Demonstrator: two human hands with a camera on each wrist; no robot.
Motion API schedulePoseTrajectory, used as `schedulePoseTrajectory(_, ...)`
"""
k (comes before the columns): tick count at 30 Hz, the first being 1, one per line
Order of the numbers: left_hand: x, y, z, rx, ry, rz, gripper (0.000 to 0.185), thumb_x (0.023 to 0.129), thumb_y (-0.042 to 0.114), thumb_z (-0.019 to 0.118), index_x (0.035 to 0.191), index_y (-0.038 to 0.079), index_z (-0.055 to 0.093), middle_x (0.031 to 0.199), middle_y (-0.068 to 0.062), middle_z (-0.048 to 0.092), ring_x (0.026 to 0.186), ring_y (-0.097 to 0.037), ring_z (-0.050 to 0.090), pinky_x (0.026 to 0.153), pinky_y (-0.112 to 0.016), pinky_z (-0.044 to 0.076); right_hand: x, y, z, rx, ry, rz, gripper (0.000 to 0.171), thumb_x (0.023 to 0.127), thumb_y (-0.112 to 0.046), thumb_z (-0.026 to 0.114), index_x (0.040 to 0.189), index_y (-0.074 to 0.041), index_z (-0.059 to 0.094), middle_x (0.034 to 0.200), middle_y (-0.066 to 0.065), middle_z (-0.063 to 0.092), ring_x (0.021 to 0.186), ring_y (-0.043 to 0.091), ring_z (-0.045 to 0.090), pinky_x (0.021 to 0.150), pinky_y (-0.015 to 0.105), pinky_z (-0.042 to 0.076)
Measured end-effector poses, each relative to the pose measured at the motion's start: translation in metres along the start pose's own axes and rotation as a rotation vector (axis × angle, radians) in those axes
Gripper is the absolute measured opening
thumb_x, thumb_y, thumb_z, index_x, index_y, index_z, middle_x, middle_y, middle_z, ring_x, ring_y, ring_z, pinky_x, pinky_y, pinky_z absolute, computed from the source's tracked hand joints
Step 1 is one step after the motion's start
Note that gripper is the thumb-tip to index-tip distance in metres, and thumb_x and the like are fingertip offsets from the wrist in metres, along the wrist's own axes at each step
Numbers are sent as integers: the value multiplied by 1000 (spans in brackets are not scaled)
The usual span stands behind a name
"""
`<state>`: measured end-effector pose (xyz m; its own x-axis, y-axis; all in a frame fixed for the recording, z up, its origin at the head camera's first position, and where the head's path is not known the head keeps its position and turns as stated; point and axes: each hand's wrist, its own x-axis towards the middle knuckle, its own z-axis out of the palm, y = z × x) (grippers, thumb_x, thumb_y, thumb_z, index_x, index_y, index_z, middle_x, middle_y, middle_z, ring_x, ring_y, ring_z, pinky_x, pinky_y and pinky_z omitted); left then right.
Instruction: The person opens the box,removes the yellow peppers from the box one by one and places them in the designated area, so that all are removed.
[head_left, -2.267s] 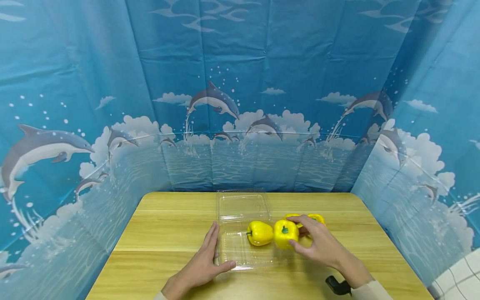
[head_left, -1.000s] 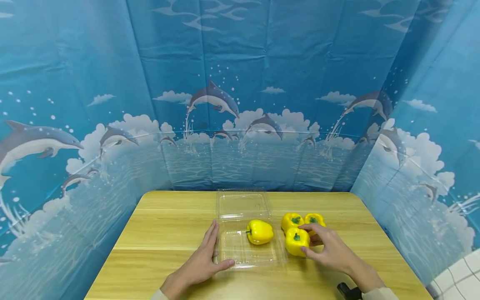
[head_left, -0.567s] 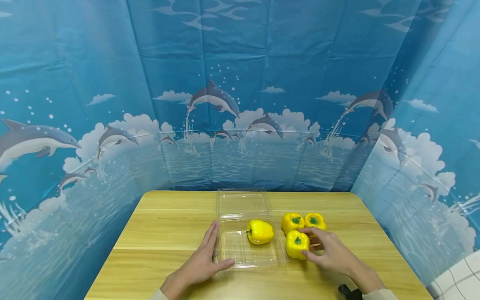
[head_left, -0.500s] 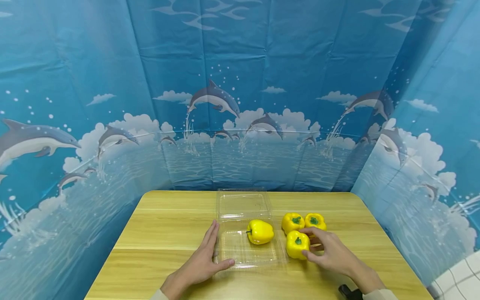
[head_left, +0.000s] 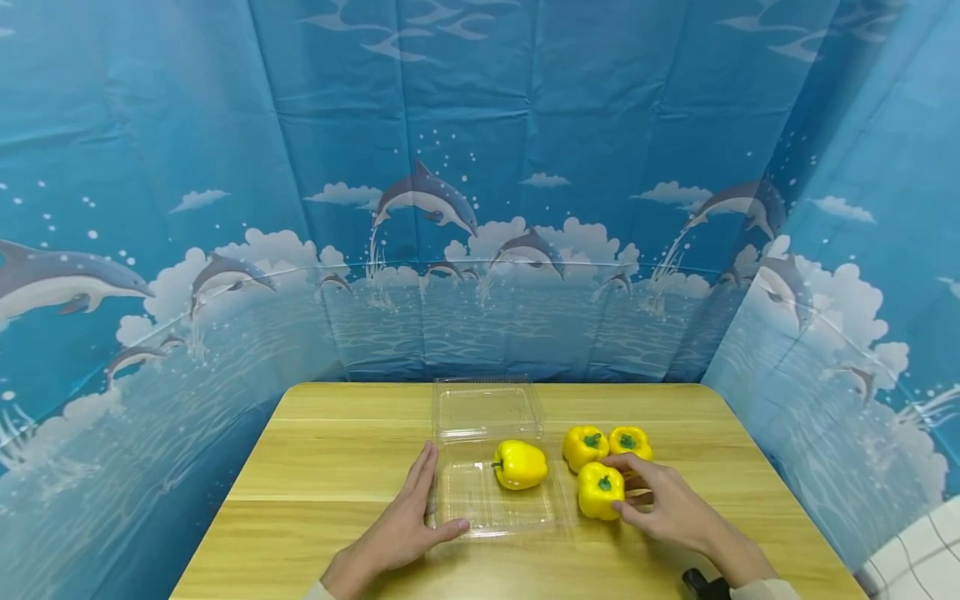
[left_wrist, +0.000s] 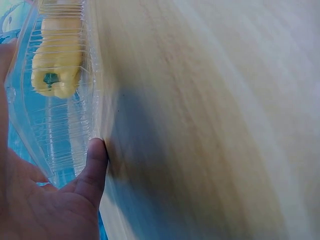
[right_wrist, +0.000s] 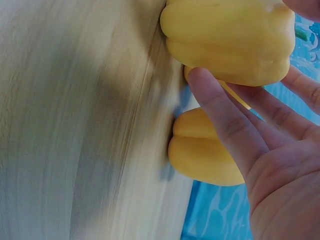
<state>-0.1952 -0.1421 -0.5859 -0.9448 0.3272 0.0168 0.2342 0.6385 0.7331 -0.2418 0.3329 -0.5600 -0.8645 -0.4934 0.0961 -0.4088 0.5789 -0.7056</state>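
Note:
On the wooden table lies an opened clear plastic clamshell box (head_left: 465,500), its lid folded back away from me. One yellow bell pepper (head_left: 519,465) lies on its side in the base, stem toward the left. My left hand (head_left: 397,525) rests along the box's left side, fingers straight and thumb at the front rim (left_wrist: 55,200). Right of the box, my right hand (head_left: 667,504) holds another yellow bell pepper (head_left: 598,492) between thumb and fingers, its green stem up. In the right wrist view that pepper (right_wrist: 230,40) sits against the fingers.
Two more yellow bell peppers, one nearer the box (head_left: 585,447) and one farther right (head_left: 630,442), stand just behind the held one. A blue dolphin-print curtain (head_left: 480,325) hangs behind the table. A black device (head_left: 705,583) is at my right wrist.
My right hand has carried its pepper from over the box's right edge rightward to the table by the other two, and lately a bit farther right. The left hand stays put.

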Motion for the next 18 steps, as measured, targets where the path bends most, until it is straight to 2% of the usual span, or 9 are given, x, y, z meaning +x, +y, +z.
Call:
schedulePoseTrajectory(7,0,0,0,7,-5,1,130,104,66,82,190,17,-2,199,-9,-10,178,-50,28,136,-74,40,-1,-3,0,-20,1,16,69,107,-43,88,159,-7,62,151,23,74,117,32,83,88,35,73)
schedulePoseTrajectory(18,-1,2,0,-4,-5,-2,130,104,66,82,190,17,-2,199,-7,-11,178,-50,29,136,-73,40,-1,-5,2,-73,25,-21,68,106,-42,90,159,-8,64,150,20,76,116,23,84,91,37,73)
